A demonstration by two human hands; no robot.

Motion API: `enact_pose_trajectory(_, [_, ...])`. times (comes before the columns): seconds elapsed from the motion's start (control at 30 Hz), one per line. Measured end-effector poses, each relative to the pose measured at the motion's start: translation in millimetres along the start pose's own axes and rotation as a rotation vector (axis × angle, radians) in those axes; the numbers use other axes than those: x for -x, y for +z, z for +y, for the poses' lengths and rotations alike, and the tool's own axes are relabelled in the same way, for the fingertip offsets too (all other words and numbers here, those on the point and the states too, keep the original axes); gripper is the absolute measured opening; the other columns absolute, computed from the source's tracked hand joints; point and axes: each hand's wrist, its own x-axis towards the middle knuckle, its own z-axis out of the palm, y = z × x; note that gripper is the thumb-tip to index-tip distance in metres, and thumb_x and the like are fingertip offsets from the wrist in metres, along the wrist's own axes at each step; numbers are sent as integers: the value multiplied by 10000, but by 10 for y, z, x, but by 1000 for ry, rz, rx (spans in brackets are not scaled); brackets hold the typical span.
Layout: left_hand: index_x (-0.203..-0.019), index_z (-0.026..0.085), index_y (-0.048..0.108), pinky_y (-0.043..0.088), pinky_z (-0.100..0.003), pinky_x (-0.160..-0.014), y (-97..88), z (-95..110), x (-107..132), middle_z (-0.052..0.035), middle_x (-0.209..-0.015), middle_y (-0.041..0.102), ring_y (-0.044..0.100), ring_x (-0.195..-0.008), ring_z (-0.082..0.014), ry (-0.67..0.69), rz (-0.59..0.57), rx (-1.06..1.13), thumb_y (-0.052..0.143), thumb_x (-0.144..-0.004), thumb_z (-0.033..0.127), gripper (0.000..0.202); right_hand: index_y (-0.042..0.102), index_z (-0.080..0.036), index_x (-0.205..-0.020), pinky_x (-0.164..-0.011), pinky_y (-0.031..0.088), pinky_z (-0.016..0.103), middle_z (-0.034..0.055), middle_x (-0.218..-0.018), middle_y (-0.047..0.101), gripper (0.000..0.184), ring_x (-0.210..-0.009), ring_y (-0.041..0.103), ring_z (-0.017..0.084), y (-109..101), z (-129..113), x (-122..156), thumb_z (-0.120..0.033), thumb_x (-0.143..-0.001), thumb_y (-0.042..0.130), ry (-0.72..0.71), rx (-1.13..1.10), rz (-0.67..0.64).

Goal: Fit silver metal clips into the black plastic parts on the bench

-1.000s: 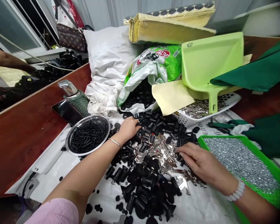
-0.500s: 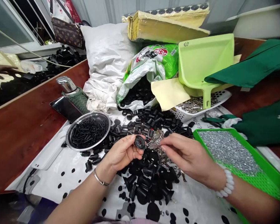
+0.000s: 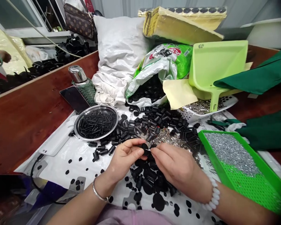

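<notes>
My left hand (image 3: 125,157) grips a round black plastic part (image 3: 144,149) at its fingertips. My right hand (image 3: 172,165) pinches a small silver metal terminal (image 3: 148,150) right against that part, and my fingers hide most of both pieces. Below my hands lies a heap of black plastic parts (image 3: 150,182). A scatter of silver terminals (image 3: 165,142) and short black cylinders (image 3: 154,123) spreads just beyond them. To the right, a green tray (image 3: 213,156) holds small silver pieces (image 3: 229,150).
A steel plate (image 3: 78,131) of black ribbed pieces stands left of my hands, on a black-spotted white sheet (image 3: 56,165). Behind are a meshed flask (image 3: 81,82), phone (image 3: 73,99), sack of black rings (image 3: 145,89), lime dustpan (image 3: 215,65) and a co-worker's hand (image 3: 1,57).
One second ago my hands lay apart on the pile. They have since come together above it, with the black part in my left hand and the terminal pinched against it.
</notes>
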Motion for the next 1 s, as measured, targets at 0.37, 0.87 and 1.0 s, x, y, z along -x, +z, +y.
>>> enact_pose_trajectory(0.37, [-1021,161,615,536,-262,-714,-90,-136,48,-27,-781,666,643,-706,-125,-21,21,46,675,-763,263,283,631,-185,-930,-647,495,237,32,-798,637,152,-717,600,121,190,1,-26,-179,-863,495,255,-584,-63])
enact_pose_trajectory(0.87, [-1039,210,606,540,-255,-721,-96,-135,193,-75,-1058,563,593,-920,-175,450,92,-376,675,-747,188,301,603,-180,-775,-447,422,198,-31,-572,556,112,-483,509,86,346,-144,-48,-277,-802,553,690,-923,-97])
enact_pose_trajectory(1.0, [-1145,215,542,513,-335,-815,-153,-145,264,-95,-1040,589,564,-985,-209,743,65,-705,651,-769,180,394,589,-169,-768,-418,390,178,-59,-507,497,141,-437,459,68,314,-188,-53,-305,-792,562,836,-1120,-207])
